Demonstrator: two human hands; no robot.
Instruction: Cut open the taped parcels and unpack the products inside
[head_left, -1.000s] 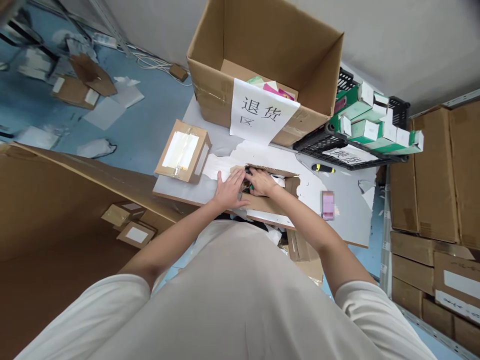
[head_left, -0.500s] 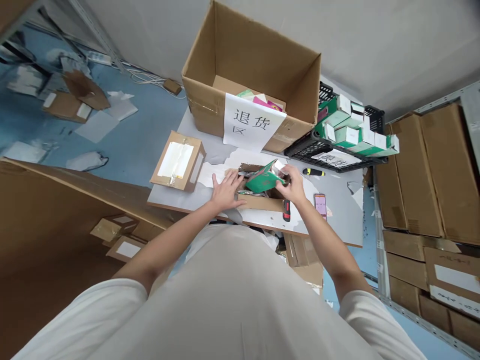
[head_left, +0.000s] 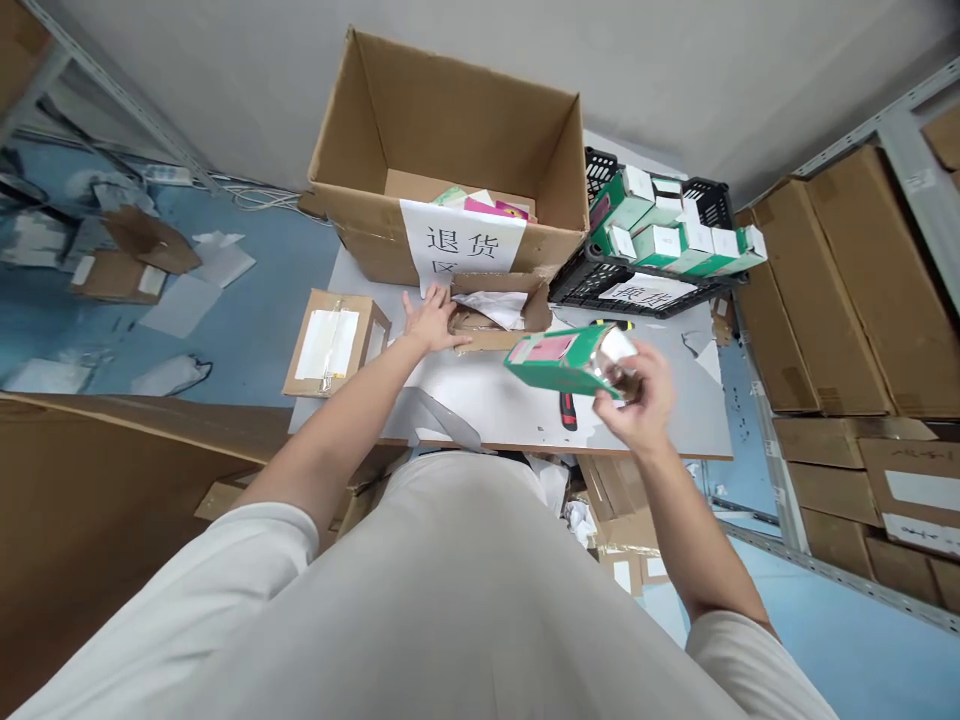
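Held up over the table's right half is a green and pink product box [head_left: 551,375], its white end gripped by my right hand [head_left: 639,395]. My left hand [head_left: 431,322] has its fingers spread and presses against the left end of a small open carton [head_left: 491,341]. Crumpled white paper [head_left: 499,306] lies inside that carton. A red and black box cutter [head_left: 568,411] rests on the table below the green box. Behind the green box, a yellow and black tool [head_left: 619,324] shows only in part.
A large open cardboard box [head_left: 367,225] with a paper sign stands at the back. To its right, a black crate [head_left: 574,290] holds several green boxes. A taped carton [head_left: 298,345] sits at the table's left. Stacked cartons [head_left: 885,290] fill the right shelf.
My right hand has lifted the green box out of the small carton and carried it right. The carton, with my left hand on it, has shifted back towards the large box.
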